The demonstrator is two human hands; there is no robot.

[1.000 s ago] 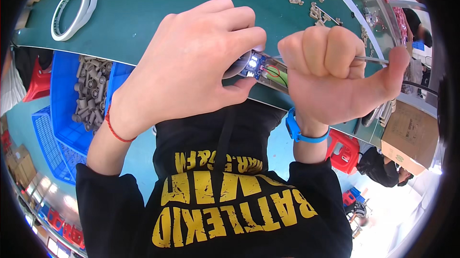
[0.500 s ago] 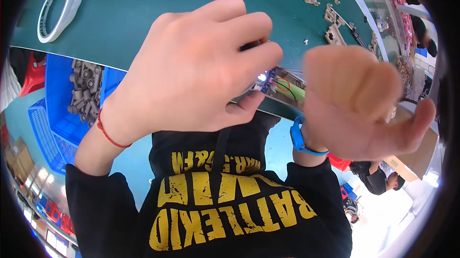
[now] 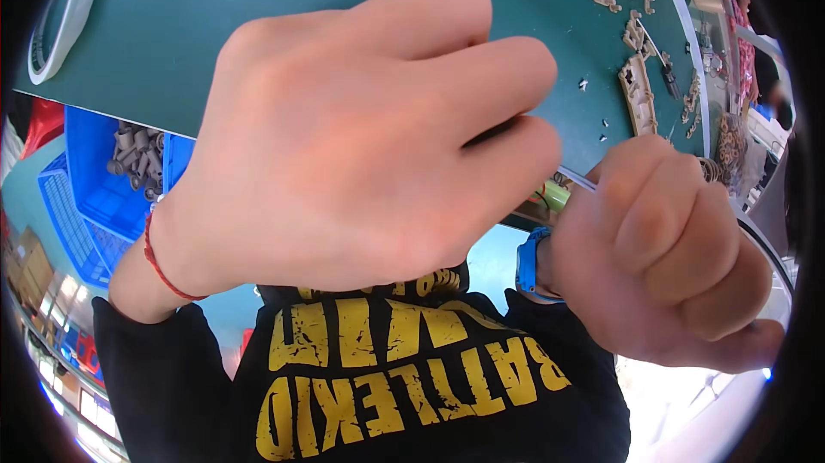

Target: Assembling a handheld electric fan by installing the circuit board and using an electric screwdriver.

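Green tube (image 3: 557, 196) shows as a small patch in the gap between the two hands, near the edge of the tabletop (image 3: 163, 42). Just beside it, a thin metal rod (image 3: 577, 177) runs into the clenched right hand (image 3: 675, 244). The left hand (image 3: 378, 145) is curled, its fingertips hidden, so what it grasps cannot be told. Good handling here probably means steady fingers and a straight rod, kept from scraping the tube. Farther off lie beige plastic parts (image 3: 638, 95).
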